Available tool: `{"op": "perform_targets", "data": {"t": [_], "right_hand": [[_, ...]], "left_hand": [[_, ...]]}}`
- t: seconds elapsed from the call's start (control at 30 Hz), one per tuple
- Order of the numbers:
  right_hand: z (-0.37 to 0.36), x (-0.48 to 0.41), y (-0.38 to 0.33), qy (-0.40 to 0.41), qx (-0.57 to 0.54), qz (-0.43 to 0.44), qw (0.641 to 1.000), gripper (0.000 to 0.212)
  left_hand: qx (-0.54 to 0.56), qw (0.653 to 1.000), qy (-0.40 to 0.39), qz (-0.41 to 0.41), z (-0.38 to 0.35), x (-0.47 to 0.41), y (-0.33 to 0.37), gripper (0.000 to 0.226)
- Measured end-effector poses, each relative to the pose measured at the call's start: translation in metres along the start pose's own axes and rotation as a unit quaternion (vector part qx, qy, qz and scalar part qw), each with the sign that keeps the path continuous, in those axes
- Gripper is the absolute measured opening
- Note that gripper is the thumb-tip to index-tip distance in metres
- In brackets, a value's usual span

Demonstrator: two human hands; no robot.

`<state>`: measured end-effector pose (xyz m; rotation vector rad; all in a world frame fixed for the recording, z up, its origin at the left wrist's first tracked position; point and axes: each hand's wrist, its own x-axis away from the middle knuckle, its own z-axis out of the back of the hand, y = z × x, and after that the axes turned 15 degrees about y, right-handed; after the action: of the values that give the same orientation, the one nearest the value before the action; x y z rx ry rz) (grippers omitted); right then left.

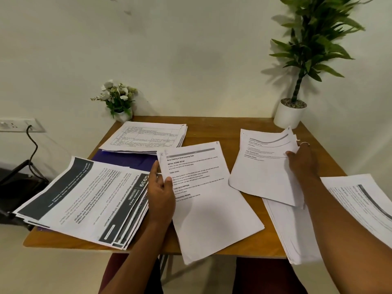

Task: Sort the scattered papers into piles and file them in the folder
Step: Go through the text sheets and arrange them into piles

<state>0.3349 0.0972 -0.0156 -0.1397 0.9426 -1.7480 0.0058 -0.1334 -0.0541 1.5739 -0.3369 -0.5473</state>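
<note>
Judging from the table (233, 130), we had sorting well along but filing not begun: a dark-headed pile (84, 200) lay at the left, a ruled-form pile (146, 136) at the back, a white pile (297, 234) at the right. The blue folder (127, 160) lay under the first two, its contents hidden. Our left hand (161, 194) pinched the edge of a loose sheet (207, 198) at centre; our right hand (301, 160) gripped a fanned bundle (265, 166).

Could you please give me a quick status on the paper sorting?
Left hand pinching centre sheet. Right hand gripping sheaf. Blue folder pinned under dark-header pile.
</note>
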Motion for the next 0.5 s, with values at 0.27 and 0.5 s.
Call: {"op": "perform_targets", "data": {"t": [0.27,0.5], "right_hand": [[-0.008,0.01,-0.001,-0.026,0.002,0.018,0.999,0.057],[-0.006,0.068,-0.058,-0.069,-0.114,0.116,0.984,0.042]], "left_hand": [[-0.026,1.0,-0.01,-0.005,-0.001,0.001,0.001,0.057],[-0.012,1.0,-0.001,0.004,0.0,0.0,0.0,0.058]]}}
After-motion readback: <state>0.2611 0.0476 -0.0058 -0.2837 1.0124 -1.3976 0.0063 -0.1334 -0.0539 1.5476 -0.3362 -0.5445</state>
